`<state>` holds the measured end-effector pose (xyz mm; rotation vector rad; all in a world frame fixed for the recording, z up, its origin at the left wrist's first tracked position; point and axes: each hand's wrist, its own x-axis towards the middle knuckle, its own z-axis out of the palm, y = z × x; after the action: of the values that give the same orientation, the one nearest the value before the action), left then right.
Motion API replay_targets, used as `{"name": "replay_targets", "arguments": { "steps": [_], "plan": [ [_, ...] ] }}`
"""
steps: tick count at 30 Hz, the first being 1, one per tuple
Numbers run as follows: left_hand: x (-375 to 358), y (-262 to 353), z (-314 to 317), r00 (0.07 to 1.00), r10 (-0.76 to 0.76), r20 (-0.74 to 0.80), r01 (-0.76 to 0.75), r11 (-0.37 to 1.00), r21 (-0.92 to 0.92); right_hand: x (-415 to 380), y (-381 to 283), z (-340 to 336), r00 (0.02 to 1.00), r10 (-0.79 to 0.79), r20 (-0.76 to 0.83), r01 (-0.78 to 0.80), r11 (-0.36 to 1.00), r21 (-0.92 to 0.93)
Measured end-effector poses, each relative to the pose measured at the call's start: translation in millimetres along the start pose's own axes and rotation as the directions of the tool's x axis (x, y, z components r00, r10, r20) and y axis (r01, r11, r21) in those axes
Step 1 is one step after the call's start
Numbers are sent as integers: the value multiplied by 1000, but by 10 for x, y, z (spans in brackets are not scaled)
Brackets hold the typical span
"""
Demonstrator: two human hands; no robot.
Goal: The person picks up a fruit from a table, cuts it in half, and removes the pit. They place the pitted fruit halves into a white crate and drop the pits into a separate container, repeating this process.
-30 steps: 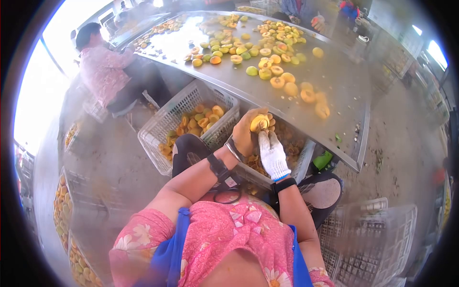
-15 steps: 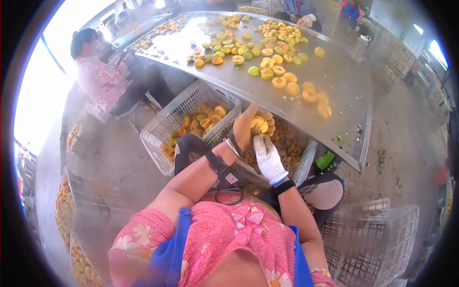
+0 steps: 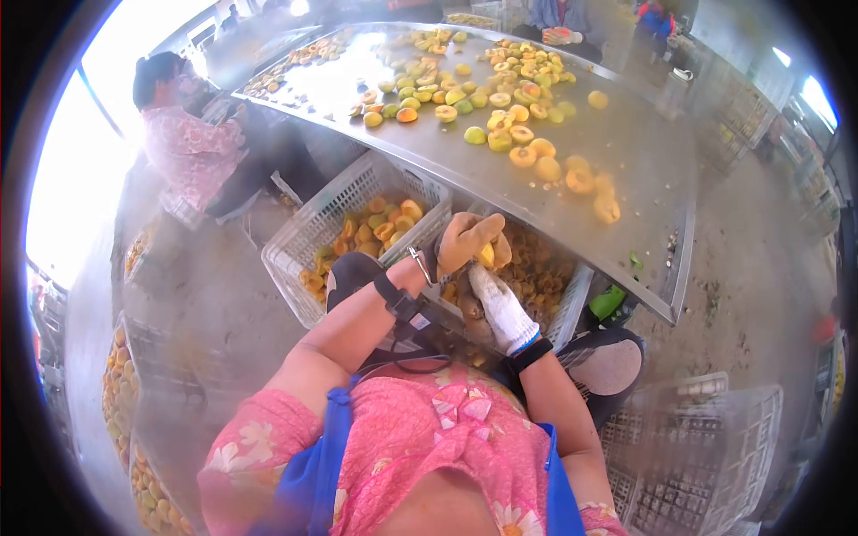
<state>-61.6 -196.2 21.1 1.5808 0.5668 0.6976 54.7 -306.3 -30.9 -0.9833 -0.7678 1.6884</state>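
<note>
My left hand, in a tan glove or covering, has its fingers wrapped round a yellow-orange fruit half. Just below it, my right hand wears a white knit glove with a dirty fingertip area. Its fingers are closed near the fruit, and whatever they hold is too small to make out. Both hands are over a crate with many brownish pieces. To their left a white crate holds orange fruit halves.
A metal table with scattered fruit halves lies ahead. A person in pink sits at the left; another person sits across the table. Empty-looking crates stand at the lower right, fruit-filled crates at the lower left.
My left hand has turned and curled round the fruit half, which was more exposed before. My right hand has shifted slightly down. The hands of the person across have come together.
</note>
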Motion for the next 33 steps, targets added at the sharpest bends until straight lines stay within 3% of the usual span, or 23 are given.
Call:
{"name": "replay_targets", "arguments": {
  "steps": [1, 4, 7, 10, 12, 13, 16, 17, 20, 22, 23, 24, 26, 28, 29, 30, 33],
  "plan": [
    [1, -7, -14, 1000, 10, 17, -9, 1000, -20, -38, -64, 60, 996, 82, 42, -87, 990, 115],
    [9, -78, -14, 999, 28, 46, -19, 983, -181, -52, -150, 96, 974, 193, 116, -215, 950, 227],
    [-5, -90, 34, 998, 25, 63, 2, 920, -391, -27, -134, 31, 907, 237, 347, -363, 860, 360],
    [-35, -5, 96, 997, -41, 71, 73, 835, -545, -59, -181, 39, 885, 253, 392, -406, 831, 381],
    [18, -25, 124, 997, -61, 36, 70, 797, -599, 2, -103, -41, 882, 207, 423, -407, 787, 464],
    [46, -55, 143, 988, -153, -8, 107, 724, -681, 33, -82, -64, 879, 180, 441, -408, 762, 503],
    [174, -263, -56, 982, -161, -94, -1, 503, -864, 4, -75, -128, 856, 41, 516, -363, 759, 541],
    [225, -430, -271, 986, -116, -118, -46, 494, -868, 9, -63, -165, 838, 27, 545, -400, 710, 579],
    [120, -222, -671, 792, -334, -512, -76, 776, -626, 59, 22, -314, 903, 23, 429, -329, 678, 657],
    [102, -415, -1133, 727, -178, -663, -34, 955, -295, 139, 92, -403, 918, 45, 394, -322, 662, 677],
    [107, -347, -1241, 700, 13, -714, 99, 988, 115, 173, 112, -433, 925, 77, 373, -330, 649, 685],
    [165, -466, -1438, 695, 175, -698, 182, 895, 406, 201, 116, -463, 931, 108, 349, -334, 638, 694],
    [384, -569, -1523, 701, 432, -568, 122, 711, 692, 241, 92, -468, 933, 170, 317, -345, 673, 654],
    [601, -213, -1184, 795, 325, -513, 225, 627, 746, 287, 51, -432, 937, 172, 303, -332, 709, 622],
    [782, -103, -1062, 836, 174, -520, 310, 631, 711, 309, 39, -412, 940, 169, 297, -324, 717, 617],
    [1031, -295, -1057, 855, 326, -403, 174, 551, 816, 326, 36, -408, 943, 166, 287, -314, 724, 614],
    [1683, -447, -809, 934, 232, -270, 127, 490, 863, 361, 17, -438, 932, 165, 323, -342, 697, 630]
  ]
}}
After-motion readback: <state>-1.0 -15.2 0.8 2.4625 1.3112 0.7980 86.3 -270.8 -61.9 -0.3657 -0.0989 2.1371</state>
